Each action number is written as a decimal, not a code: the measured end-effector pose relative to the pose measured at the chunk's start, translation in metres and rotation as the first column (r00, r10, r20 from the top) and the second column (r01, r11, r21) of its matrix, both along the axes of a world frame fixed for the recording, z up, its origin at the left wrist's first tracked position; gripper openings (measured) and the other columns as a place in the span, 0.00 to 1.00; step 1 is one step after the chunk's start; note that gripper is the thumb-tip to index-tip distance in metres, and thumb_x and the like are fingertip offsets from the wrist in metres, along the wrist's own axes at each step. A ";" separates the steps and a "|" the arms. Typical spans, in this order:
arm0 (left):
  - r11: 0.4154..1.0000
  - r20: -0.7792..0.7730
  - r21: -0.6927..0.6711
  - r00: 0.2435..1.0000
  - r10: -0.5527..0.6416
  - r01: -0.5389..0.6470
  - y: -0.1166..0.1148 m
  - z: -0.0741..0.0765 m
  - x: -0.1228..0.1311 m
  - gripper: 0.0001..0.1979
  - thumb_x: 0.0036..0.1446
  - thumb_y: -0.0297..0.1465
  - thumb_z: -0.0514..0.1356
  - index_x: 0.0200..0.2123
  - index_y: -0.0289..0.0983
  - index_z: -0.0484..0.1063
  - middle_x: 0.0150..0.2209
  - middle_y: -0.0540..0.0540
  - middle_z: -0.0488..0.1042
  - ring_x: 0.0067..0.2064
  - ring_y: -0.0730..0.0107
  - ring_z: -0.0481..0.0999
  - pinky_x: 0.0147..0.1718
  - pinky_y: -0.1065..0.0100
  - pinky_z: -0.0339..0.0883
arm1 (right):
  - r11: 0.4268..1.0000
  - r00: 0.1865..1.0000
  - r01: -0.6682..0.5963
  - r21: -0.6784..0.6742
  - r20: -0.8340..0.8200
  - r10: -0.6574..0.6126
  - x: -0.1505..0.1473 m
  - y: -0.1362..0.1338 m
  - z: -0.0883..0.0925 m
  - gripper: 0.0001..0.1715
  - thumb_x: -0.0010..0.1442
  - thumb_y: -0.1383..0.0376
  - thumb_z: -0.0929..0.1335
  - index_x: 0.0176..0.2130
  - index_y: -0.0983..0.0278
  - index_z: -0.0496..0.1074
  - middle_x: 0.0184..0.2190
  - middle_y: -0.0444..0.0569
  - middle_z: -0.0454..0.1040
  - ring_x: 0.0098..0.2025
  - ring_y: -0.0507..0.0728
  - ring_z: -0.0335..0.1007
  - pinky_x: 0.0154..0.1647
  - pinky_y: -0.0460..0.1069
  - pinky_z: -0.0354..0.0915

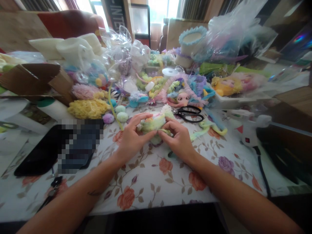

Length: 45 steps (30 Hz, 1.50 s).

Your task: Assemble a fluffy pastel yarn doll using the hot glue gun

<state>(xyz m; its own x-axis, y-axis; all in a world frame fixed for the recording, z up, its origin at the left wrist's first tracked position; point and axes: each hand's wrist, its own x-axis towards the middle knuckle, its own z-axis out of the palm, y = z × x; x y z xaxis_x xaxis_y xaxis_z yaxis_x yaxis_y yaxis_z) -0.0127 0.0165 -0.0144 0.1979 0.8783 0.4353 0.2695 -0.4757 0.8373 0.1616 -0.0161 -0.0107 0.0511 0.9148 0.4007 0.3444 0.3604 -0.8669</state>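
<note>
Between both hands, just above the flowered tablecloth [156, 182], is a soft, fuzzy bundle [153, 123] in pale yellow-green with white and pink bits. My left hand [135, 133] grips its left side, thumb along the near edge. From the right, my right hand [176, 136] pinches it, its thumb meeting the left thumb at the front. What exactly the bundle is, I cannot make out. Black-handled scissors [190, 113] lie just beyond my right hand. Right of them is a curled strip of yellow-green and blue fuzzy trim [207, 127].
Pom-poms [122, 116] and yellow ruffled trim [89, 109] lie at the left, near a phone [81, 146]. A white glue gun [251, 130] with a black cord is on the right. A doll face [183, 97], ribbons and plastic bags [119, 48] crowd the back.
</note>
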 end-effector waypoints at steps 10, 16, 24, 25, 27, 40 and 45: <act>0.999 -0.018 0.045 1.000 0.025 -0.024 0.002 0.001 -0.001 0.22 0.51 0.29 0.70 0.51 0.41 0.76 0.55 0.43 0.76 0.58 0.57 0.73 0.59 0.56 0.67 | 1.000 1.000 0.004 0.020 -0.009 -0.004 -0.001 -0.001 0.001 0.10 0.55 0.67 0.70 0.24 0.60 0.67 0.35 0.47 0.73 0.43 0.58 0.72 0.46 0.51 0.65; 0.998 -0.045 0.031 0.998 -0.049 0.050 0.005 0.000 -0.004 0.26 0.51 0.36 0.71 0.54 0.43 0.74 0.57 0.43 0.75 0.60 0.56 0.72 0.60 0.56 0.66 | 1.000 1.000 0.015 -0.004 -0.021 -0.015 0.001 0.000 0.001 0.11 0.55 0.66 0.70 0.24 0.60 0.67 0.33 0.46 0.73 0.43 0.58 0.72 0.47 0.52 0.65; 0.997 -0.024 0.005 0.997 -0.071 0.071 0.006 -0.007 -0.004 0.27 0.52 0.35 0.71 0.56 0.45 0.74 0.58 0.43 0.73 0.61 0.54 0.71 0.61 0.54 0.66 | 0.999 0.999 0.012 -0.033 -0.037 -0.013 0.001 -0.001 0.002 0.11 0.55 0.66 0.70 0.23 0.60 0.67 0.35 0.47 0.74 0.48 0.60 0.72 0.51 0.52 0.64; 0.996 -0.012 0.000 0.996 -0.084 0.084 0.006 -0.008 -0.005 0.27 0.52 0.34 0.71 0.56 0.45 0.73 0.59 0.43 0.72 0.62 0.54 0.70 0.61 0.54 0.66 | 0.999 0.999 0.015 -0.035 -0.037 -0.017 0.001 -0.001 0.002 0.11 0.55 0.66 0.70 0.23 0.60 0.66 0.34 0.47 0.74 0.48 0.60 0.72 0.51 0.53 0.64; 0.993 0.008 -0.015 0.993 -0.114 0.114 0.006 -0.008 -0.005 0.29 0.51 0.33 0.71 0.57 0.46 0.72 0.60 0.42 0.70 0.62 0.54 0.70 0.60 0.54 0.67 | 0.999 0.999 0.022 -0.039 -0.034 -0.024 0.001 -0.001 0.003 0.12 0.55 0.66 0.70 0.23 0.60 0.66 0.31 0.46 0.73 0.46 0.60 0.73 0.50 0.53 0.65; 0.987 0.084 -0.112 0.990 -0.109 0.118 0.001 0.001 -0.002 0.23 0.56 0.37 0.68 0.54 0.42 0.72 0.59 0.41 0.72 0.61 0.54 0.71 0.61 0.54 0.64 | 1.000 1.000 0.016 0.021 0.026 -0.017 0.000 -0.001 0.001 0.10 0.56 0.66 0.70 0.25 0.60 0.67 0.37 0.49 0.74 0.45 0.59 0.73 0.49 0.52 0.66; 0.994 0.028 -0.077 0.997 -0.076 0.078 0.002 -0.002 -0.003 0.23 0.55 0.36 0.69 0.54 0.42 0.72 0.58 0.42 0.73 0.60 0.55 0.72 0.61 0.54 0.65 | 0.999 0.998 0.029 0.023 0.059 -0.030 0.000 -0.001 -0.001 0.09 0.56 0.65 0.70 0.26 0.60 0.67 0.39 0.50 0.75 0.47 0.60 0.73 0.49 0.53 0.66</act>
